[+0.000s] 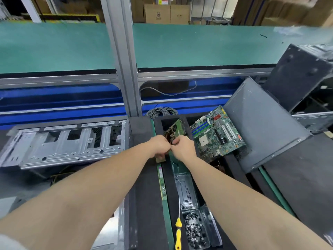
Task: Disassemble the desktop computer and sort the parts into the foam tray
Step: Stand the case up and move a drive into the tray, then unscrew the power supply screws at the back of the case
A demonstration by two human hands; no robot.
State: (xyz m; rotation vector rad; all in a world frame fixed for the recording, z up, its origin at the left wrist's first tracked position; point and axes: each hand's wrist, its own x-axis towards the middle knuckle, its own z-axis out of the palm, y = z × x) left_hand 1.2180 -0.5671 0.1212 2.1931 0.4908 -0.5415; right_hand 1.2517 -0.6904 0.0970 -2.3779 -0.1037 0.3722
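- A bare metal chassis (68,143) is laid on its side at the far left, well apart from the tray.
- The left hand (159,144) is seen with its fingers curled, pinching the near end of a green card (175,129).
- The card is held tilted over the far-left compartment of the black foam tray (169,181). Whether its far end touches the foam cannot be told.
- A grey cable coil (161,110) is set just behind the tray.
- A RAM stick (162,183) is laid lengthwise in a narrow slot along the tray's left side, nearer than the hands.
- A yellow screwdriver (178,230) is laid just right of the stick, beside a clear box (196,230) filled with screws.
- The right hand (183,147) is likewise curled round the same end of the card, touching the left hand.
- A motherboard (216,132) is laid at a tilt in the compartment right of the card.
- A grey panel (261,123) is propped aslant just beside the motherboard, partly over the dark surface (297,177).
- A black case (297,73) is seen behind the panel at the far right.
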